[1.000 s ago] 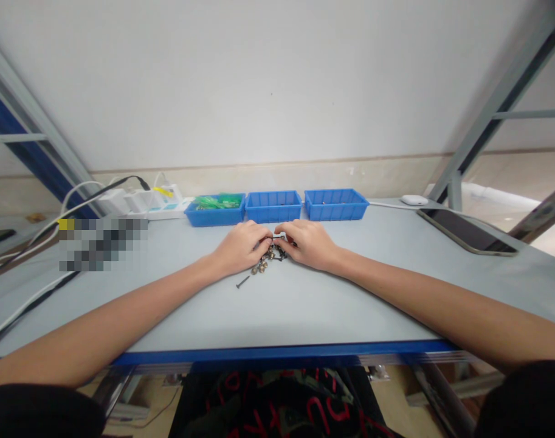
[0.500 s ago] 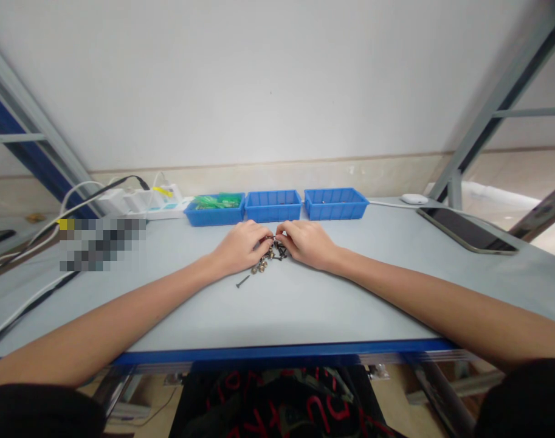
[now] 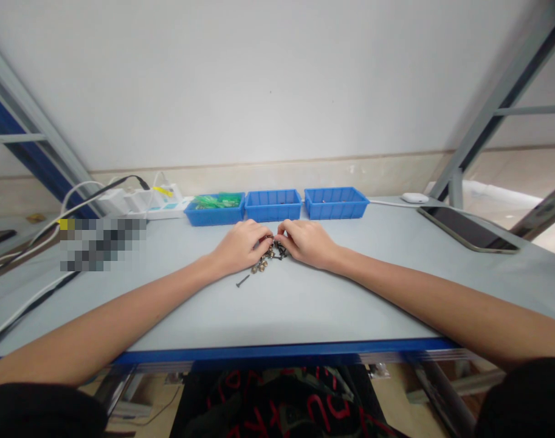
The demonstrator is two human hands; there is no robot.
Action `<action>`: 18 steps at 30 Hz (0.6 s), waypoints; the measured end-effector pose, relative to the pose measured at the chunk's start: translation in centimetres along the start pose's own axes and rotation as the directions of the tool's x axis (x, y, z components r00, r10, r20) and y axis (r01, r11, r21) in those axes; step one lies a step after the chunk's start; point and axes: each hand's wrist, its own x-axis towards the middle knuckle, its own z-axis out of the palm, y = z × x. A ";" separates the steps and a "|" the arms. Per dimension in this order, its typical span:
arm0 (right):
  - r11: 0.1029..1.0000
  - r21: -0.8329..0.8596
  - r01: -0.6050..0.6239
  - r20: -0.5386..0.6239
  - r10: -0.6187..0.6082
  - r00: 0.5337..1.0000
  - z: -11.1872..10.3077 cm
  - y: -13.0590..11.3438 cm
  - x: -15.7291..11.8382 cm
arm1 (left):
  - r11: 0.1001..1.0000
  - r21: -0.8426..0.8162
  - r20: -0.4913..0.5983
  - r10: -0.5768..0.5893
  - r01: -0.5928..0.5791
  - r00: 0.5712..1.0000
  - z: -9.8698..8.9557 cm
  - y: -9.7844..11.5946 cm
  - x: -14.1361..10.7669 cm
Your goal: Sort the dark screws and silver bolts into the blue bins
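Note:
My left hand (image 3: 244, 246) rests on the table at the left of a small pile, thumb and fingers closed in a pinch. Opposite it, my right hand (image 3: 310, 243) pinches at the pile's right side, its fingertips almost meeting the left ones. Anything between the fingertips is too small to name. Dark screws (image 3: 281, 252) lie partly hidden under the fingers. Several brassy, nut-like pieces (image 3: 260, 266) sit in front of my left fingertips. One dark screw (image 3: 243, 281) lies apart, nearer to me.
Behind my hands stand a blue bin with green packets (image 3: 214, 218), a middle blue bin (image 3: 273, 213) and a right blue bin (image 3: 335, 210). A phone (image 3: 467, 229) and white case (image 3: 414, 198) lie right. A power strip (image 3: 165, 210) with cables is left.
Both hands stay almost in place over the pile. The right fingertips have shifted slightly, and the thin dark piece seen between the fingertips before no longer shows clearly.

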 end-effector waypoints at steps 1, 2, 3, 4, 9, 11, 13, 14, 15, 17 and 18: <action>1.000 0.011 0.008 -0.009 -0.008 1.000 0.0 0.0 0.0 | 1.000 -0.001 -0.003 -0.004 0.004 1.000 0.0 0.0 0.0; 1.000 0.022 0.019 -0.018 -0.019 1.000 0.1 0.1 0.0 | 1.000 -0.002 -0.006 -0.008 0.008 1.000 0.0 0.0 0.0; 0.999 0.029 0.031 -0.027 -0.031 0.999 0.1 0.1 0.0 | 1.000 -0.002 -0.006 -0.011 0.011 1.000 0.0 -0.1 0.0; 0.999 0.032 0.044 -0.034 -0.043 0.998 0.1 0.1 0.0 | 1.000 -0.002 -0.006 -0.012 0.012 1.000 0.0 -0.1 0.0; 0.998 0.019 0.064 -0.047 -0.063 0.997 0.3 0.3 0.0 | 1.000 0.000 0.002 -0.013 0.013 1.000 0.0 0.0 0.0; 0.998 0.021 0.064 -0.051 -0.063 0.997 0.3 0.3 0.0 | 1.000 -0.004 0.000 -0.011 0.011 1.000 0.0 0.0 0.0; 0.997 0.028 0.068 -0.049 -0.067 0.997 0.3 0.3 0.0 | 1.000 -0.007 -0.002 -0.008 0.008 1.000 0.0 0.0 0.0; 0.997 0.029 0.069 -0.046 -0.068 0.997 0.3 0.3 0.0 | 1.000 -0.007 -0.002 -0.008 0.008 1.000 0.0 0.0 0.0; 0.997 0.029 0.067 -0.042 -0.065 0.997 0.2 0.3 0.0 | 1.000 -0.007 0.000 -0.008 0.008 1.000 0.0 0.0 0.0; 0.999 0.019 0.049 -0.036 -0.049 0.998 0.1 0.2 0.0 | 1.000 -0.007 0.004 -0.011 0.011 1.000 -0.1 0.0 0.0; 0.999 0.012 0.035 -0.034 -0.035 0.999 0.1 0.2 0.0 | 1.000 -0.007 0.006 -0.012 0.012 1.000 -0.1 0.0 0.0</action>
